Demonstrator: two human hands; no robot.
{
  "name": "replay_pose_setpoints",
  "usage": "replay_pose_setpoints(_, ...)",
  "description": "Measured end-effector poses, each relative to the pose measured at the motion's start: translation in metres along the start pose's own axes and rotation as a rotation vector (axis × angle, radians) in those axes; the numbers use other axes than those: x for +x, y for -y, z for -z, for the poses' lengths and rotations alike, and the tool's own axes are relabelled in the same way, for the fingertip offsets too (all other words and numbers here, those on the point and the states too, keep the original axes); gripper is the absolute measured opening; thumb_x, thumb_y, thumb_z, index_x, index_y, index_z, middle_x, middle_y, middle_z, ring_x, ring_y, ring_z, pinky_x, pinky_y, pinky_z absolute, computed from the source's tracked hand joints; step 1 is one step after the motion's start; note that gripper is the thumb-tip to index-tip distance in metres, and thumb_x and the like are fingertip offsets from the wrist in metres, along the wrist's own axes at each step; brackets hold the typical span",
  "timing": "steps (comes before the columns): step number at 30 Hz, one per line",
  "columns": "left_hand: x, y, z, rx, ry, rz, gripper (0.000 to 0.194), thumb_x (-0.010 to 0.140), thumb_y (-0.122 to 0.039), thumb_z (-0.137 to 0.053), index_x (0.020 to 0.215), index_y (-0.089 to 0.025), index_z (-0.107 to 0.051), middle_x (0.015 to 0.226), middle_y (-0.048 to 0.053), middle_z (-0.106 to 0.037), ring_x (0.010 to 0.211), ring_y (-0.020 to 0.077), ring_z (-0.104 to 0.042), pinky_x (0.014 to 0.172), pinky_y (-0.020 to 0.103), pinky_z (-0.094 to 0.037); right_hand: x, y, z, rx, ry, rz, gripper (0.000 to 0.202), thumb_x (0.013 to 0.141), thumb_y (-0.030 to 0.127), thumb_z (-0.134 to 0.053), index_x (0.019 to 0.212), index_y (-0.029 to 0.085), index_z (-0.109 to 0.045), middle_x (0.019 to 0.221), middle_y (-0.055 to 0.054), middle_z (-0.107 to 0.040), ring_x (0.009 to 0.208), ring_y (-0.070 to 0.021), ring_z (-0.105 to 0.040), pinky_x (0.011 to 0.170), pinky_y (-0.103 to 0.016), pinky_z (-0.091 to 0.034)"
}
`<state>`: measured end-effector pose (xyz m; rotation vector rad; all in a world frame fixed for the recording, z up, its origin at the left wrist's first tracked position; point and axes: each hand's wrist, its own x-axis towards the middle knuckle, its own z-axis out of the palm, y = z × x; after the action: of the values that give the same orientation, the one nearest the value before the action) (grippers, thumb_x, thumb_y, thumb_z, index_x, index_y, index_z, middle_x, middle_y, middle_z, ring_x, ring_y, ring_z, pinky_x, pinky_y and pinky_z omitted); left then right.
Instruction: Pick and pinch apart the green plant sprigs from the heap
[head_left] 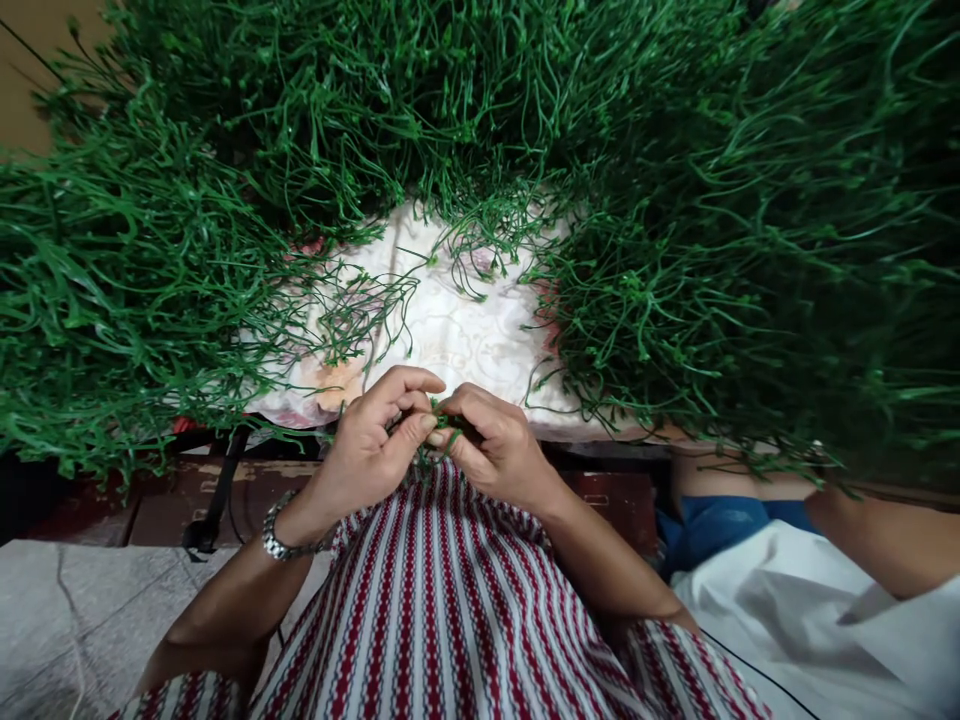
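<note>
Both hands meet at the table's near edge, low in the middle of the view. My left hand (382,440), with a metal watch on its wrist, pinches a small green piece (442,424) between thumb and fingers. From the other side my right hand (499,440) grips the same green piece, its thumb and index finger close to the left thumb. Just beyond the hands lies a pale flowered cloth (457,330). Thin green stems (360,310) are scattered over it on the left.
Large heaps of green stems surround the cloth: one at the left (135,290), one at the back (420,90), one at the right (675,280). Another person's arm (885,540) and white garment (817,610) are at the lower right. A dark strap (225,490) hangs at the left.
</note>
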<state>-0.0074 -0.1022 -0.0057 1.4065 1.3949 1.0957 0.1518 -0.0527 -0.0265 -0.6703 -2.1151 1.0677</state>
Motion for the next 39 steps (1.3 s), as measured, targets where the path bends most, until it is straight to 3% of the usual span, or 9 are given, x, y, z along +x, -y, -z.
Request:
replay_pose_setpoints(4,0.000,-0.003,0.010,0.098,0.160,0.001,0.022,0.082,-0.014,-0.050,0.103,-0.017,-0.052,0.075,-0.001,-0.055,0.070,0.0100,-0.053,0.063,0.020,-0.044,0.000,0.000,0.008,-0.041,0.103,0.064,0.012,0.090,0.025,-0.048,0.087,0.015,-0.053,0.073,-0.002,-0.051,0.069,-0.0120,-0.049,0.062,-0.023,-0.039)
replay_pose_setpoints(8,0.001,-0.007,0.016,0.295,0.258,-0.002,0.012,0.080,-0.013,-0.051,0.091,-0.016,-0.055,0.075,-0.001,-0.056,0.069,0.0109,-0.052,0.061,0.022,-0.041,-0.002,-0.001,0.015,-0.183,0.201,0.131,0.013,0.092,0.024,-0.045,0.087,0.015,-0.052,0.076,-0.004,-0.052,0.070,-0.0126,-0.049,0.061,-0.023,-0.038)
replay_pose_setpoints(15,0.002,-0.007,0.016,0.435,0.239,-0.102,0.009,0.078,-0.010,-0.049,0.071,-0.016,-0.049,0.070,-0.001,-0.052,0.068,0.0120,-0.050,0.063,0.025,-0.039,-0.006,-0.001,0.015,-0.477,0.207,0.158,0.013,0.090,0.018,-0.042,0.087,0.015,-0.055,0.078,-0.004,-0.053,0.066,-0.0127,-0.048,0.054,-0.024,-0.033)
replay_pose_setpoints(20,0.001,-0.004,0.013,0.433,0.185,-0.078,0.007,0.079,-0.014,-0.050,0.072,-0.016,-0.053,0.067,-0.001,-0.056,0.065,0.0118,-0.052,0.062,0.024,-0.040,-0.003,-0.003,0.015,-0.247,0.192,0.112,0.009,0.090,0.020,-0.043,0.087,0.015,-0.051,0.074,-0.002,-0.050,0.066,-0.0117,-0.046,0.057,-0.023,-0.035)
replay_pose_setpoints(25,0.001,-0.005,0.010,0.398,0.122,-0.157,0.009,0.080,-0.012,-0.051,0.072,-0.015,-0.056,0.067,-0.001,-0.059,0.065,0.0114,-0.053,0.062,0.024,-0.040,0.001,-0.003,0.013,0.003,0.215,0.020,0.012,0.091,0.024,-0.043,0.083,0.016,-0.048,0.071,0.000,-0.047,0.063,-0.0093,-0.043,0.058,-0.020,-0.034)
replay_pose_setpoints(31,0.000,-0.001,0.008,0.394,0.174,-0.225,0.013,0.080,-0.010,-0.048,0.073,-0.016,-0.057,0.068,0.001,-0.059,0.068,0.0127,-0.053,0.064,0.026,-0.041,-0.001,-0.004,0.014,0.070,0.280,-0.019,0.016,0.091,0.027,-0.044,0.080,0.016,-0.046,0.067,0.003,-0.043,0.060,-0.0080,-0.039,0.057,-0.020,-0.033)
replay_pose_setpoints(33,0.000,-0.003,0.010,0.398,0.256,-0.266,0.016,0.080,-0.009,-0.047,0.069,-0.016,-0.057,0.064,0.000,-0.058,0.065,0.0124,-0.051,0.063,0.026,-0.040,-0.002,-0.005,0.016,0.111,0.337,0.015,0.020,0.091,0.027,-0.044,0.074,0.016,-0.045,0.064,0.003,-0.041,0.058,-0.0082,-0.039,0.056,-0.020,-0.033)
replay_pose_setpoints(37,0.001,-0.013,0.014,0.440,0.607,-0.412,0.026,0.076,-0.004,-0.043,0.054,-0.017,-0.048,0.053,-0.001,-0.050,0.057,0.0131,-0.044,0.059,0.028,-0.035,-0.003,-0.006,0.019,0.241,0.580,0.182,0.024,0.090,0.024,-0.043,0.067,0.017,-0.046,0.063,0.001,-0.045,0.061,-0.0099,-0.043,0.059,-0.021,-0.037)
replay_pose_setpoints(39,0.001,-0.018,0.015,0.452,0.724,-0.453,0.028,0.074,-0.002,-0.040,0.052,-0.018,-0.043,0.051,0.000,-0.048,0.056,0.0140,-0.043,0.057,0.030,-0.034,-0.004,-0.004,0.019,0.253,0.665,0.251,0.024,0.090,0.021,-0.040,0.068,0.017,-0.048,0.065,0.000,-0.048,0.063,-0.0108,-0.045,0.060,-0.022,-0.038)
